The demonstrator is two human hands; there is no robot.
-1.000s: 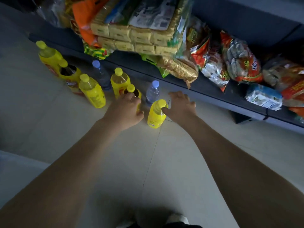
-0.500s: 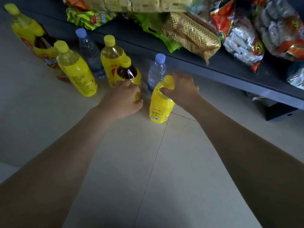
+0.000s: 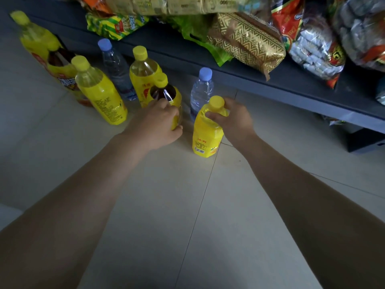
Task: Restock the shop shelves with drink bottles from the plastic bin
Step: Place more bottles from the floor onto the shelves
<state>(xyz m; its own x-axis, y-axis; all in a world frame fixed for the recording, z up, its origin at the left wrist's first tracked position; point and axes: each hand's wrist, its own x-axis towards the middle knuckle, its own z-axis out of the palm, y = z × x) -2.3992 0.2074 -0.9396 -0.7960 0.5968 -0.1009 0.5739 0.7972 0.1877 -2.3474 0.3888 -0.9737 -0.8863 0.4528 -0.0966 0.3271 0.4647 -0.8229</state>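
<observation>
Two grips: your left hand (image 3: 155,125) clasped the tea bottle (image 3: 163,93), your right hand (image 3: 234,122), at three o'clock, the yellow bottle (image 3: 206,136).

Pale tiled floor (image 3: 187,205) is filling the near half, grout lines running near to far. Far left, a green-and-yellow striped snack pack (image 3: 113,26) is lying flat. Right of it, a gold patterned bag (image 3: 245,42) is overlapping a bright green plastic bag (image 3: 200,40). Further right, a red-and-silver snack bag (image 3: 312,44) is lying tilted. Tan biscuit packs (image 3: 166,5) are sitting stacked behind. A dark box (image 3: 364,140) is sitting on the floor at right.
</observation>
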